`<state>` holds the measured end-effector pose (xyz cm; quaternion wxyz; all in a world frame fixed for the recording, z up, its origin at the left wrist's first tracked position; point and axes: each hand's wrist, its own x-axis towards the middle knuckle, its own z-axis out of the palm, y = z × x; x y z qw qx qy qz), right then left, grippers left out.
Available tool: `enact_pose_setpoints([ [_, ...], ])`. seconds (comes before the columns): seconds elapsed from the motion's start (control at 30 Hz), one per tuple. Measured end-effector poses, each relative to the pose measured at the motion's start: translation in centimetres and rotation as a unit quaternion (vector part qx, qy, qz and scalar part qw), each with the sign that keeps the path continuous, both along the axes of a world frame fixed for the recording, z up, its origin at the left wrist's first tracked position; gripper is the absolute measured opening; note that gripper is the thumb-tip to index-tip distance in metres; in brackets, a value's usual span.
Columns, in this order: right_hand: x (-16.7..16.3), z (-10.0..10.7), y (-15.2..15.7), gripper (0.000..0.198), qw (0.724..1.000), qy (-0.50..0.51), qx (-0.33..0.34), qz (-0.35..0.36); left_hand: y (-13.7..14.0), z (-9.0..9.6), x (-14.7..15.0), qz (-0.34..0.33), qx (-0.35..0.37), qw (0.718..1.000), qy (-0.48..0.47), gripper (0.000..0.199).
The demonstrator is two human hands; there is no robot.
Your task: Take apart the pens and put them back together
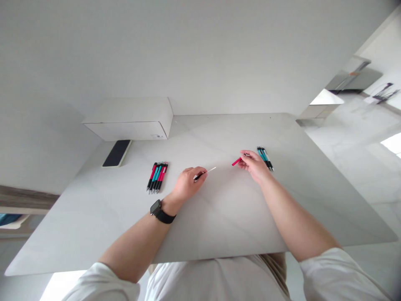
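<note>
My left hand (189, 182), with a black watch on its wrist, is closed on the black lower part of a pen (198, 177); a thin white refill (211, 169) sticks out of it toward the right. Between the fingertips of my right hand (250, 164) is a red pen barrel (236, 161), its open-looking end pointing down and left. The two pen parts are apart, both just over the table. A row of several red and teal pens (157, 177) lies left of my left hand. Beside my right hand rests a smaller group of teal and white pens (265, 158), partly behind the hand.
The white marbled table (225, 225) meets a pale wall at the back. Against that wall, at the left, stands a long white box (128, 130). A phone (117, 153) with a dark screen lies in front of the box.
</note>
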<state>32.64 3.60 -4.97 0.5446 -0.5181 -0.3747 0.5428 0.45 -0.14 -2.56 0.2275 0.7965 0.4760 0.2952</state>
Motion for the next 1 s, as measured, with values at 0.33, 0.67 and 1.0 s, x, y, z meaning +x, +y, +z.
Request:
enact_pose_setpoints([
  [0.33, 1.1, -1.5, 0.5, 0.038, 0.956, -0.290, 0.045, 0.028, 0.0, 0.3, 0.1, -0.006, -0.001, 1.000, 0.001, 0.020],
  [0.67, 0.9, -0.3, -0.1, 0.041, 0.907, -0.415, 0.069, 0.011, -0.1, 0.2, 0.1, -0.020, -0.005, 1.000, 0.007, 0.018],
  [1.0, 0.0, 0.9, -0.8, 0.032, 0.794, -0.599, 0.081, 0.061, -0.2, 0.2, 0.4, -0.028, 0.002, 0.999, 0.028, 0.018],
])
